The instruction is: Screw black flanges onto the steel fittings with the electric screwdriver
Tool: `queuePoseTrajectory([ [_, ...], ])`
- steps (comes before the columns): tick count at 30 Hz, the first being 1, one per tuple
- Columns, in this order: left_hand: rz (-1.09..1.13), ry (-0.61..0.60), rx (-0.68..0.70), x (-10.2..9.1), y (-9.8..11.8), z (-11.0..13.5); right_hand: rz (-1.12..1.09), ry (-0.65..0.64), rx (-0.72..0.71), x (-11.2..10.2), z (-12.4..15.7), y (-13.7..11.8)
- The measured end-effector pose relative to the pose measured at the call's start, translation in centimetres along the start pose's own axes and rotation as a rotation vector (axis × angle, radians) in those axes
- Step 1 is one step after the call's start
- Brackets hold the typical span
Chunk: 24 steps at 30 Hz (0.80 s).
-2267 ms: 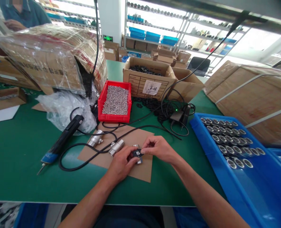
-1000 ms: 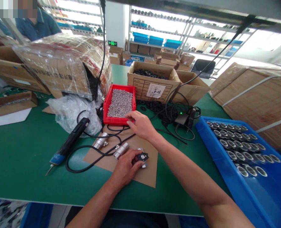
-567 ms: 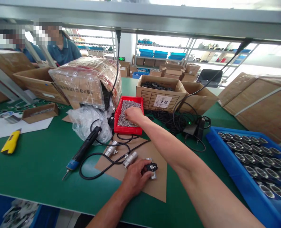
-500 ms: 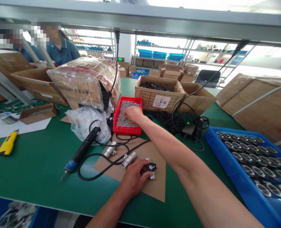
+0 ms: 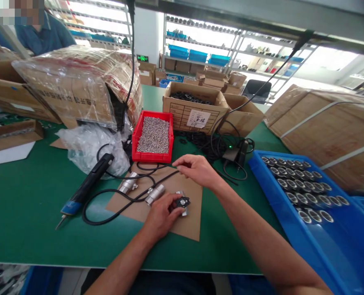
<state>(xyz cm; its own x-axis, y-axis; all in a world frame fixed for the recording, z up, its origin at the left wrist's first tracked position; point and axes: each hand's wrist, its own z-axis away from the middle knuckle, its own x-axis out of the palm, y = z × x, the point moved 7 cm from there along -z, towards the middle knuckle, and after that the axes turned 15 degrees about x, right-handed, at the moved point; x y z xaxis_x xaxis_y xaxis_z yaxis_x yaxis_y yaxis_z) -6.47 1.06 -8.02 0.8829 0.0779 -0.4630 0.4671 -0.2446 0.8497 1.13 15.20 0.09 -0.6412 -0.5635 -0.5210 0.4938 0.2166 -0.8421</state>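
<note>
My left hand point(image 5: 161, 212) rests on a brown cardboard sheet point(image 5: 188, 224) and grips a small metal valve with a black handle point(image 5: 182, 202), pressing it onto the sheet. My right hand point(image 5: 199, 170) hovers just behind it, between the valve and a red bin point(image 5: 151, 157) of tiny silvery screws. Its thumb and forefinger are pinched together as on a screw, too small to make out clearly. Two more metal valve bodies point(image 5: 128, 183) point(image 5: 155, 194) lie to the left on the sheet.
A black electric screwdriver point(image 5: 86, 186) with its looping cable lies left on the green table. A blue tray point(image 5: 269, 192) of metal fittings is at the right, with cartons point(image 5: 194, 107) behind. There is a crumpled plastic bag point(image 5: 83, 143), and a person point(image 5: 43, 35) sits far left.
My right hand left the valve, reached into the red bin and came back toward the valve with fingers pinched. My left hand kept hold of the valve throughout.
</note>
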Motion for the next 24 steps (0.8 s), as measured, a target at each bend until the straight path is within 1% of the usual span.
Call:
queuePoseTrajectory([
  [3,0.010,0.000,0.003,0.1,0.0,0.0,-0.085,-0.009,0.090,0.5,3.2,2.9],
  [6,0.008,-0.001,0.002,0.0,0.0,-0.1,-0.141,-0.080,0.157,1.6,5.0,4.7],
  [9,0.006,0.002,0.006,-0.1,0.2,-0.2,-0.135,-0.144,0.141,2.5,5.7,5.4],
  [12,0.021,0.009,0.008,-0.2,0.4,-0.2,-0.138,-0.163,0.077,2.9,6.0,5.5],
  [14,0.030,0.012,0.005,-0.2,0.3,-0.1,-0.179,-0.176,0.090,3.1,6.0,5.7],
  [15,0.033,0.014,-0.003,-0.2,0.3,-0.1,-0.207,-0.181,0.132,3.3,6.0,6.0],
  [19,0.039,0.016,-0.057,0.0,-0.2,0.1,-0.363,-0.214,0.394,4.4,5.9,7.4],
  [21,0.043,0.022,-0.075,0.1,-0.4,0.1,-0.422,-0.219,0.456,4.9,5.9,7.6],
  [24,0.048,0.030,-0.080,0.1,-0.5,0.0,-0.462,-0.193,0.503,5.4,6.0,7.8],
])
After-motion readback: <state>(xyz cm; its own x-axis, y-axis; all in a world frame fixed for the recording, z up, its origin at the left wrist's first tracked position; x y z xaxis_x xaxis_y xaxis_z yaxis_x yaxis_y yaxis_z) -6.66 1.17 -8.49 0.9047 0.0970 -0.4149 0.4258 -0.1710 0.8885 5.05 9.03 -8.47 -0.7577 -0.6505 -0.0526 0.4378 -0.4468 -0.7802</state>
